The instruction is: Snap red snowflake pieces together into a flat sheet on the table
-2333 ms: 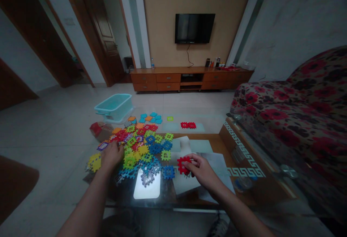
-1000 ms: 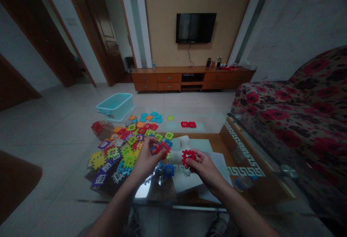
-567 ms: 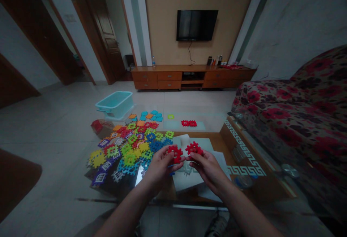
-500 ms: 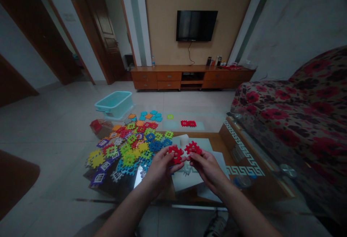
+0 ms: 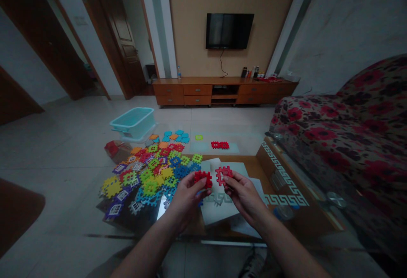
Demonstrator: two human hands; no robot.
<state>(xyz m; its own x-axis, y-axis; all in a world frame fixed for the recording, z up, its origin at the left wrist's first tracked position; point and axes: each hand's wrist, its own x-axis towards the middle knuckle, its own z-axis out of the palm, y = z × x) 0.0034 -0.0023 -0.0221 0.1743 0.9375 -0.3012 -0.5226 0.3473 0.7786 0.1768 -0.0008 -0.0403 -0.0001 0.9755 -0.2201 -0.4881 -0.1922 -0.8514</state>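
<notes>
My left hand (image 5: pixel 188 193) pinches a red interlocking plastic tile (image 5: pixel 205 179) with notched edges, held above the glass table. Another red notched tile (image 5: pixel 224 175), square with an opening in its middle, is gripped between the thumb and fingers of my right hand (image 5: pixel 243 191). A small gap separates the two tiles. Farther back on the glass lies a joined pair of red tiles (image 5: pixel 220 145). To the left of my hands spreads a heap of mixed-colour tiles (image 5: pixel 159 172), in yellow, green, blue, purple, orange and red.
A light-blue plastic tub (image 5: pixel 133 123) stands beyond the heap at the left. Blue tiles (image 5: pixel 181 136) and a lime-green square frame (image 5: pixel 199 137) lie at the table's far side. White sheets (image 5: pixel 219 214) show below my hands. A flowered sofa (image 5: pixel 321 121) flanks the right.
Both red tiles have been turned in my fingers. The right one now stands more upright, facing me, and the gap between the tiles is slightly wider.
</notes>
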